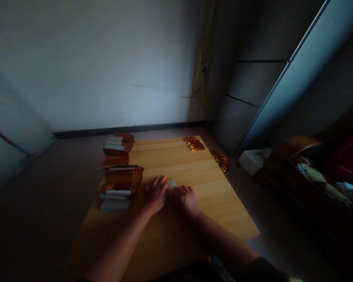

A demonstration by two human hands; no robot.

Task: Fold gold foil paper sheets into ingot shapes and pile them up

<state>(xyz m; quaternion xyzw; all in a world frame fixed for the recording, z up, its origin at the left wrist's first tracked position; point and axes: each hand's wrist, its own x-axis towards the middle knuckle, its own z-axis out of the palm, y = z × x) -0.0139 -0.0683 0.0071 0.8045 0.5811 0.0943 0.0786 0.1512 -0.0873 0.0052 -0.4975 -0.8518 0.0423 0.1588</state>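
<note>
A pale wall with a dark skirting board [129, 130] closes off the dim room at the top of the frame, a grey panelled wardrobe door [261, 82] stands at upper right, and a bed [320, 176] with red and patterned bedding fills the right side. At centre of the light wooden tabletop [229, 207], your left hand [155, 194] and right hand [184, 201] are together, knuckles up, with a small pale packet [172, 183] showing just beyond your fingers. (Your fingers hide part of it, so you can't tell whether it's clamped or merely touched.)

Just left of your left hand sits a stack of orange-foil and white packets [122, 182], with a second stack [117, 149] beyond it at upper left; both seem to reach the tabletop's left edge. If your left wrist swings outward, it could knock the nearer stack and spill packets over that edge. A loose orange foil heap [220, 160] lies at the right edge, with another [194, 143] near the far edge, and either could slip if the tabletop is jolted. Your left forearm [117, 246] enters from the lower left and your right forearm [223, 239] from the lower right, converging at your low wrists.
</note>
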